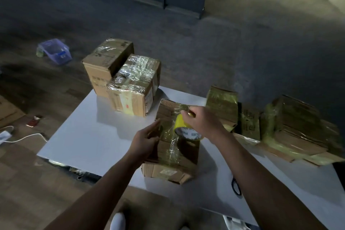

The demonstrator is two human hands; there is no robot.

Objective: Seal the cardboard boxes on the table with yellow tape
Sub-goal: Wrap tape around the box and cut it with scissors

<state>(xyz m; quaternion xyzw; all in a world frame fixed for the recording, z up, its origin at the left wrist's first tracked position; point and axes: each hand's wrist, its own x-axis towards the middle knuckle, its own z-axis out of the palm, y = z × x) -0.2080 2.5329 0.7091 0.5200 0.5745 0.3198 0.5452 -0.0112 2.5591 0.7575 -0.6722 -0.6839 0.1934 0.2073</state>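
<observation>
Centrally, one cardboard box point(173, 153) lay under two hands: the right hand point(201, 123) gripped one yellow tape roll point(183, 129), the left hand point(147, 140) rested straight-fingered against it; two taped boxes point(134, 84) stood beyond.

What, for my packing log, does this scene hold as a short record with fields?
surface: white table
box in work: cardboard box, nearest the person, tape strip along its top
left hand: fingers straight, rests on the box's left edge
right hand: grips yellow tape roll over the box
far left: pair of wrapped boxes
right: row of yellow-taped boxes
</observation>
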